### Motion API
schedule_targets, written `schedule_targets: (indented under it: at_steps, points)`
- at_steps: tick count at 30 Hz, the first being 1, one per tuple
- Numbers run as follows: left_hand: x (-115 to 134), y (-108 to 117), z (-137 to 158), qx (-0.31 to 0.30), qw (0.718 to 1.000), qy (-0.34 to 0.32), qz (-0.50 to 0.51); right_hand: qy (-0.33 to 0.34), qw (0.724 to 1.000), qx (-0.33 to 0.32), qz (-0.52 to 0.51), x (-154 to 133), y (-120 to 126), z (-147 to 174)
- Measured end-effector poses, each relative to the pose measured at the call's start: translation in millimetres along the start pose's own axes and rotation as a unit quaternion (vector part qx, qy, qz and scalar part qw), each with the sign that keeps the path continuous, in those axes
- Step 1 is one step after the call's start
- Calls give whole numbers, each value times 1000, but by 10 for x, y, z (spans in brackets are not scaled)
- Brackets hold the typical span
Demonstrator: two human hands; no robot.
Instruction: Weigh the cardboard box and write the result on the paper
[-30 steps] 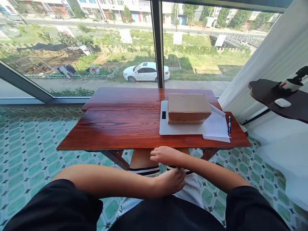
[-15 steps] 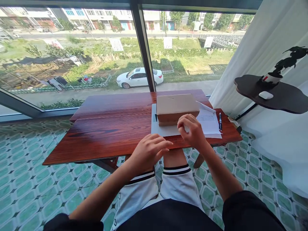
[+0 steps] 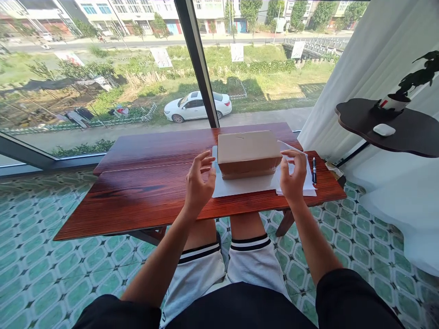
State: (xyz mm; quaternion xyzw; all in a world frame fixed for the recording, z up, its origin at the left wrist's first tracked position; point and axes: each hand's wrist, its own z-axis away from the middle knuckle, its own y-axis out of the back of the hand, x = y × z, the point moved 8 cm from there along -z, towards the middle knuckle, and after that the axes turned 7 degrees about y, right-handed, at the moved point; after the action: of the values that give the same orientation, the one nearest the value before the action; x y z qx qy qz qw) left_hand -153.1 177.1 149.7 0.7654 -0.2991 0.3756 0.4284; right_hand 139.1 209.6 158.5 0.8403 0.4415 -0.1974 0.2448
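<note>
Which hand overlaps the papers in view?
The right hand, right of the cardboard box, hiding part of the papers; the left hand is on the box's other side.

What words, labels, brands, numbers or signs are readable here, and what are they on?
No text can be read.
White rectangular signboards outside: marks too small and blurred.
White paper sheets: any writing is too small, and the right hand covers part.
Tan cardboard box: small mark on top, no readable words.
White car outside: any badge too small.
</note>
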Motion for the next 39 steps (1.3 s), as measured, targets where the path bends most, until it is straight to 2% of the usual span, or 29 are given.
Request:
schedule_targets:
  at_steps: [4,9,12,18,25,29,39]
  points:
    - [-175,-149,-138,-23,998,57,15,-61,998,-2,17,255,-80,78]
    - [-396,-379,-228,-81,987,137,25,-189,978,-82,-18,617,-297,211]
    - [-447,-451,-237,-96,983,159,1,-232,964,-124,-33,707,-393,270]
    - [-468,-505,-238,-127,971,198,-50,-228,964,-137,-28,709,-424,257]
    - [-470,-534,-191,-147,962,225,-40,-225,962,-153,-4,622,-383,208]
    - [-418,-530,-183,-146,964,208,-75,-228,962,-151,-1,585,-377,190]
    - [-348,-531,-196,-128,972,184,-73,-218,967,-135,-8,557,-369,165]
